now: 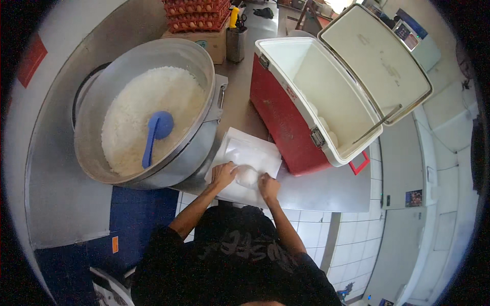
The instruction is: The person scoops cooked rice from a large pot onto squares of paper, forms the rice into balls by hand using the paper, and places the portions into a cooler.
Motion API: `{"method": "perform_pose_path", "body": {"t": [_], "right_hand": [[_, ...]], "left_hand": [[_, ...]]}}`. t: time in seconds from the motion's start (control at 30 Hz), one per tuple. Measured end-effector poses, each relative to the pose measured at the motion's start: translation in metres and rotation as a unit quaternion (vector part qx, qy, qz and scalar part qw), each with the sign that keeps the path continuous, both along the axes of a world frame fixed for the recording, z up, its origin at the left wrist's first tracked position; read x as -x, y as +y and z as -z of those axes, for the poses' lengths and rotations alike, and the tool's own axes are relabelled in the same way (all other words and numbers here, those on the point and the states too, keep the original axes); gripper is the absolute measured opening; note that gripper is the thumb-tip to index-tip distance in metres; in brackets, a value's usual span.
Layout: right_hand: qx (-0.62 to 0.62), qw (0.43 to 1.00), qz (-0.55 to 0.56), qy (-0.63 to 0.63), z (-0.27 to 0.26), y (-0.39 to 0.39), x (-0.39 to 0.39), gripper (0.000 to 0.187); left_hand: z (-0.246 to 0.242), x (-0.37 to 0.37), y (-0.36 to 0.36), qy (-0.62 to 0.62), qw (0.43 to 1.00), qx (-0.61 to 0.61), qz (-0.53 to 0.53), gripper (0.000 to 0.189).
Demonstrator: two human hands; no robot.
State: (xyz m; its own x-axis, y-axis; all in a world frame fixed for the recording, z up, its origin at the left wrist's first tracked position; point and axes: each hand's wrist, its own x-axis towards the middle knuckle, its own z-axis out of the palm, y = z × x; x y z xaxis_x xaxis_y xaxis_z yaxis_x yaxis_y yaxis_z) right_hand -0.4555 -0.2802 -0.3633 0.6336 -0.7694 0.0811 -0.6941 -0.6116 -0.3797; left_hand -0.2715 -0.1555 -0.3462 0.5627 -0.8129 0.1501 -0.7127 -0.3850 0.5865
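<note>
Between my hands lies a rounded white portion of rice [247, 177] in clear plastic, on a stack of white paper sheets [264, 151]. My left hand [223, 175] pinches the wrap at the portion's left side. At its right side my right hand [268, 186] is closed on the plastic. To the left, a large metal pot [86, 153] holds white rice [134, 103] with a blue plastic scoop [154, 134] resting on it. A red and white cooler box [279, 126] stands at the right, its lid [379, 61] raised, with rounded white packets [327, 128] inside.
Red trays of eggs [197, 17] sit on a cardboard box [216, 46] behind the pot. Beside them, a metal holder [236, 44] contains scissors and a yellow-handled tool. The steel table's front edge [306, 210] runs close to my body. A thin rod [377, 124] leans across the cooler's rim.
</note>
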Motion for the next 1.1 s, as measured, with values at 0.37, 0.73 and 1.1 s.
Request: {"method": "perform_pose_path", "body": {"t": [0.37,0.73,1.1], "right_hand": [[0.09,0.989,0.003,-0.116,-0.007,-0.035,-0.019,0.043],[0.03,0.998,-0.03,0.044,-0.013,-0.058,-0.051,0.031],[0.039,0.965,-0.16,-0.205,-0.026,0.029,0.014,0.013]], "left_hand": [[-0.012,-0.02,-0.072,-0.097,0.979,0.115,0.136,0.058],[-0.026,-0.057,-0.067,-0.144,0.973,-0.026,0.177,0.021],[-0.027,-0.016,0.036,-0.027,0.978,0.127,0.163,0.01]]}}
